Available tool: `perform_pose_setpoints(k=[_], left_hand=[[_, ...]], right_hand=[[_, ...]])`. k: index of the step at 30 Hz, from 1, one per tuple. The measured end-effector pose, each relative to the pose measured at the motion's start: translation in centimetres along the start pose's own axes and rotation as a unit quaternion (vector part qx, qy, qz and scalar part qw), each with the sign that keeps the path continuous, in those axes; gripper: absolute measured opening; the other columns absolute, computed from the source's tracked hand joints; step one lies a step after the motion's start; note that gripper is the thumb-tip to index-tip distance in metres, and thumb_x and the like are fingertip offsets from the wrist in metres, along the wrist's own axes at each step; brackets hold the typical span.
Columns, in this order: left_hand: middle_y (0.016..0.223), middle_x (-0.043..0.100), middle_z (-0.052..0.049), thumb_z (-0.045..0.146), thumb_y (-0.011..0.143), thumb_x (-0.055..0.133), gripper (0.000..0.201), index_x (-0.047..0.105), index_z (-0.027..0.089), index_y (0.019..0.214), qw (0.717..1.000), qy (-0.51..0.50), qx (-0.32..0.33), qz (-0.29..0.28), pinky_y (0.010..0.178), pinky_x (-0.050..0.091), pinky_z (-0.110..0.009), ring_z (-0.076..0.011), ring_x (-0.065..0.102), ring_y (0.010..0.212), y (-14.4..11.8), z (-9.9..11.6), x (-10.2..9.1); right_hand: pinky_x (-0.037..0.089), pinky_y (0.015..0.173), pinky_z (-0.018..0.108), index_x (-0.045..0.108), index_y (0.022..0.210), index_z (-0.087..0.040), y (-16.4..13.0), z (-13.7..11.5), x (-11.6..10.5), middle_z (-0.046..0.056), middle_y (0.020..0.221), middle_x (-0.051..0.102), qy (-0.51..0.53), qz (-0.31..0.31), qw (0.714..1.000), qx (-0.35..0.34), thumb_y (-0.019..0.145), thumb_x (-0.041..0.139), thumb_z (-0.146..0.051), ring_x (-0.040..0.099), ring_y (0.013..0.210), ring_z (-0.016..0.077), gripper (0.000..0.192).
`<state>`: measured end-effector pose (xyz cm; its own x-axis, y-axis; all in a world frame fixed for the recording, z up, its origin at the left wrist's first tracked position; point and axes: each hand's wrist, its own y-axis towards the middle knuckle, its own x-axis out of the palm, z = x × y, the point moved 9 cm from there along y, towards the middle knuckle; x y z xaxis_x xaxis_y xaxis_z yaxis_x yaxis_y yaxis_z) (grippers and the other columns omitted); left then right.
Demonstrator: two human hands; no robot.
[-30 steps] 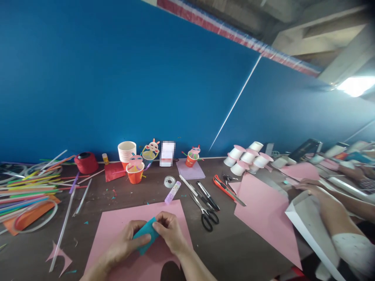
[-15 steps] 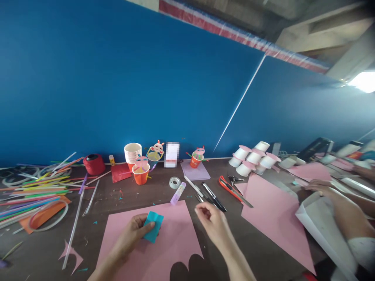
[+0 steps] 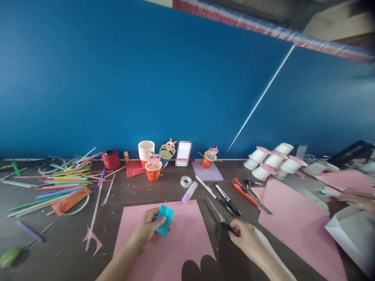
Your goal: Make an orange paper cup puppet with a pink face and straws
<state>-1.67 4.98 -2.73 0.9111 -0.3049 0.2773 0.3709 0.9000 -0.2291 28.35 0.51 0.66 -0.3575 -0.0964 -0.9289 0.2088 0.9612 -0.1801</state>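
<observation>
The left hand [image 3: 148, 228] pinches a small folded piece of teal paper [image 3: 164, 220] between thumb and fingers, holding it just above the near pink sheet [image 3: 170, 249] that lies flat on the dark desk [image 3: 117, 203]. The right hand [image 3: 246, 236] rests to the right of that sheet, its fingers closed over the handles of the black scissors [image 3: 219, 218], whose blades point away toward the wall and lie on the desk.

At the back of the desk a stack of empty white paper cups [image 3: 145, 149] stands upright, mouth up. Just in front of it an orange cup [image 3: 154, 171] carries a pink paper face on its rim; what is inside it cannot be made out. A second orange cup [image 3: 208, 158], also topped with a pink paper face, stands on a pale purple sheet [image 3: 208, 172]. Further right a cluster of white cups [image 3: 274, 160] lies tipped on its side, several with pink paper discs over their mouths.

Between the cups and the pink sheet lie a roll of clear tape [image 3: 185, 181], a purple glue stick [image 3: 189, 192], two pens [image 3: 227, 199] and an orange utility knife [image 3: 243, 189]. A heap of coloured straws [image 3: 55, 185] spreads over the left of the desk, near a red spool [image 3: 110, 159]. Another person's hand [image 3: 356, 197] rests at the far right beside a white paper bag [image 3: 353, 234].
</observation>
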Motion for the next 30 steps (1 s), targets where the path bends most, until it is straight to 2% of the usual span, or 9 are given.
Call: perform_pose_setpoints(k=[2,5,8,10,18,30], left_hand=[[0.070,0.066,-0.007,0.039,0.071,0.064,0.030,0.062,0.010,0.081,1.000,-0.005,-0.003,0.008,0.058,0.047,-0.027,-0.0166,0.061,0.061,0.0,-0.1,-0.1],[0.069,0.065,-0.007,0.038,0.070,0.064,0.029,0.063,0.010,0.079,1.000,-0.015,-0.011,0.014,0.056,0.047,-0.026,-0.0167,0.061,0.060,0.0,-0.4,-0.3],[0.069,0.065,-0.007,0.037,0.070,0.065,0.029,0.063,0.010,0.079,0.999,-0.026,-0.013,0.012,0.055,0.046,-0.026,-0.0166,0.061,0.059,0.0,-0.5,-0.3],[0.069,0.066,-0.007,0.037,0.070,0.065,0.028,0.063,0.010,0.079,0.999,-0.026,-0.012,0.014,0.056,0.047,-0.026,-0.0156,0.060,0.059,0.1,-0.4,-0.3],[0.065,0.066,-0.005,0.037,0.069,0.065,0.028,0.064,0.011,0.078,1.000,-0.009,-0.014,0.016,0.055,0.047,-0.025,-0.0170,0.062,0.059,0.2,-0.7,-0.3],[0.067,0.067,-0.008,0.042,0.068,0.065,0.034,0.065,0.010,0.078,1.000,0.000,-0.015,0.005,0.056,0.048,-0.027,-0.0178,0.062,0.060,0.1,-0.5,-0.1]], right_hand=[[0.038,0.054,0.024,0.055,0.076,-0.020,-0.5,-1.9,0.6,0.002,0.069,0.062,0.121,-0.048,0.991,-0.031,0.072,0.051,-0.026,0.057,0.064,0.0171,0.009],[0.036,0.049,0.020,0.052,0.079,-0.017,-1.6,-5.8,2.1,-0.001,0.063,0.055,0.273,-0.157,0.947,-0.069,0.074,0.051,-0.026,0.049,0.054,0.0110,0.011],[0.032,0.049,0.018,0.049,0.073,-0.016,-2.3,-9.0,2.7,-0.005,0.059,0.045,0.329,-0.201,0.917,-0.103,0.070,0.060,-0.027,0.041,0.053,0.0077,0.015],[0.030,0.049,0.017,0.048,0.071,-0.015,-2.5,-10.3,3.2,-0.006,0.059,0.044,0.335,-0.228,0.907,-0.114,0.067,0.064,-0.025,0.039,0.054,0.0071,0.019],[0.029,0.047,0.016,0.052,0.072,-0.015,-2.4,-12.1,4.6,-0.004,0.060,0.051,0.286,-0.274,0.909,-0.131,0.065,0.067,-0.027,0.042,0.055,0.0076,0.020],[0.027,0.043,0.015,0.052,0.070,-0.015,-2.0,-12.3,4.9,-0.004,0.057,0.053,0.276,-0.272,0.914,-0.122,0.065,0.068,-0.030,0.043,0.049,0.0072,0.022]])
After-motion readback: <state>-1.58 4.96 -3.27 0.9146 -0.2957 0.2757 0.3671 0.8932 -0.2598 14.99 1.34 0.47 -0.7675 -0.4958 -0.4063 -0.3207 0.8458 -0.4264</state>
